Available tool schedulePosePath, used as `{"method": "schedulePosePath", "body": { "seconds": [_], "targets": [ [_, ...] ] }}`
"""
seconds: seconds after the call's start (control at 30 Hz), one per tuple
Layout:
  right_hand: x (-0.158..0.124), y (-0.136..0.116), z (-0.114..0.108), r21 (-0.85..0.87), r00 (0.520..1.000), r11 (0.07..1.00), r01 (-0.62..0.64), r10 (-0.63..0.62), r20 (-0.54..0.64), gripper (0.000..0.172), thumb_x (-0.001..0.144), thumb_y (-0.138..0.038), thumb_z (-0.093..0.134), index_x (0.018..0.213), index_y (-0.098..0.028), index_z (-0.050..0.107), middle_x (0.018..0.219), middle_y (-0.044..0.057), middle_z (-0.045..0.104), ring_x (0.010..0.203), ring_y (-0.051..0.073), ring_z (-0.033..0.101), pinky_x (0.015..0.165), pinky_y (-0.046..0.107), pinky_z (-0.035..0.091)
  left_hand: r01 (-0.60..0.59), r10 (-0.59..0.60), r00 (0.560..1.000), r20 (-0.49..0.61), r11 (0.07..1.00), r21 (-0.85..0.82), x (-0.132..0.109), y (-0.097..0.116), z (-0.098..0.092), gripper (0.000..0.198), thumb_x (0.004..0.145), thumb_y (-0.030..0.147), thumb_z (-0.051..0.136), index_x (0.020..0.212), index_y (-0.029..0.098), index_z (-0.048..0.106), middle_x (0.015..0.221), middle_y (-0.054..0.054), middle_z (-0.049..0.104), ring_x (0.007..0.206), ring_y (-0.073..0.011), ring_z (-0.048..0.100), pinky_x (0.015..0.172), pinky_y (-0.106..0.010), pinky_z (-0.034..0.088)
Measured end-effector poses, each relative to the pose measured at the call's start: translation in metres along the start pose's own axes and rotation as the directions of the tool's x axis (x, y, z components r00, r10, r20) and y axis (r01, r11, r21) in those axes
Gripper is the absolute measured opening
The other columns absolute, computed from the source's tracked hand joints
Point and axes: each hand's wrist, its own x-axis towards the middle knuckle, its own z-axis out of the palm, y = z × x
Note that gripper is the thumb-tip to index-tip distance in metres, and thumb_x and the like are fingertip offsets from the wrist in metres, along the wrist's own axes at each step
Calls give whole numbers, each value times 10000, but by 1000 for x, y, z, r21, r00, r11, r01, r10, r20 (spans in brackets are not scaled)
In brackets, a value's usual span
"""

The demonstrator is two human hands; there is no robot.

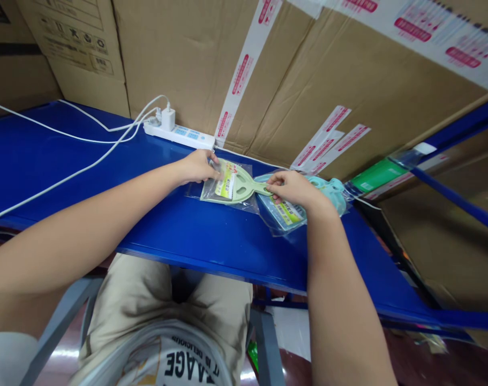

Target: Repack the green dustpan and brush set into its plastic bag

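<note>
A light-green flat plastic piece with a cut-out handle [246,187] lies in a clear bag with a yellow-and-white label on the blue table; its exact kind is unclear. At its wide end, my left hand [201,165] has its fingers curled onto the bag's edge. My right hand [291,187] pinches the narrow handle end between thumb and fingers. Partly under my right hand lie similar blue-green pieces [284,214] in clear bags, one with a yellow-green label.
A white power strip [179,134] with plugs and white cables runs along the table's back, against a large cardboard box [187,64]. A bottle with a green label [378,174] lies at the back right. Blue metal bars [456,198] border the right side.
</note>
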Motion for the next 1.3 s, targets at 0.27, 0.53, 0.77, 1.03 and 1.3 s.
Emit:
{"method": "schedulePosePath", "body": {
  "seconds": [0.27,0.53,0.77,1.03,1.3],
  "targets": [
    [-4,-7,0,-36,999,998,-41,41,-16,116,845,-114,703,766,-195,675,617,-17,672,479,126,626,540,244,511,-26,25,1000,8,996,89,-6,7,1,585,781,220,855,1295,127,592,647,22,583,553,-136,524,575,-320,423],
    [-5,-8,-1,-10,999,999,-41,41,-17,163,852,-96,668,725,-197,649,618,-7,666,488,135,624,535,259,522,-179,178,984,30,945,274,-12,10,-3,578,763,230,778,1311,161,606,719,26,647,717,-175,650,736,-296,464],
    [1,1,-1,12,1000,1000,15,-16,10,126,841,-153,696,734,-205,654,570,-21,631,482,133,623,502,243,528,-222,215,975,57,921,319,-10,8,-7,639,771,262,746,1373,136,574,797,-7,682,825,-209,672,803,-309,458],
    [2,3,0,11,1000,1000,16,-16,13,134,848,-133,671,736,-202,641,587,-15,653,500,134,631,521,247,542,-235,228,972,60,919,315,-9,7,-5,611,754,193,742,1339,124,580,847,-14,719,790,-176,654,803,-291,445],
    [-2,-3,0,3,999,999,-36,36,-4,157,863,-105,671,742,-198,634,611,-8,666,511,144,638,559,269,547,-247,240,969,60,939,241,-6,3,-8,552,740,195,739,1276,148,613,836,-6,717,781,-167,646,793,-288,445]
  ]
}}
